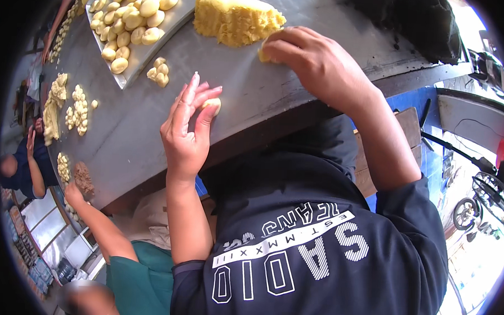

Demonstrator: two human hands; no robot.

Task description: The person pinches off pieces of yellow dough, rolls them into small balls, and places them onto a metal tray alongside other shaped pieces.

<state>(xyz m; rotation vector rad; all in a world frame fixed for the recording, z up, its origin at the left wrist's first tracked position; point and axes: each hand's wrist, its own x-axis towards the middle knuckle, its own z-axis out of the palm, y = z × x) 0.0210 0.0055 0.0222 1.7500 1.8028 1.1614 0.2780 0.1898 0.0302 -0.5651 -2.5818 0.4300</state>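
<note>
Short-sleeved shirt [316, 237], black to dark navy, loose cut; front print [281, 269] in white, comprising large block letters, some in open outline and others filled with fine stripes, a slanting solid white band bearing small dark characters, and a further row of smaller letters alongside. Left sleeve [190, 269] and right sleeve [413, 218]: plain, dark, matching the body of the shirt. Forearms [188, 222] uncovered below the sleeves; left hand [183, 130] and right hand [305, 56] bare.

Here the broad, smooth grey tabletop [124, 147] is washed by light, while a bright blue surface [432, 169] and black-tyred spoked wheel [465, 214] are glimpsed rightward.
</note>
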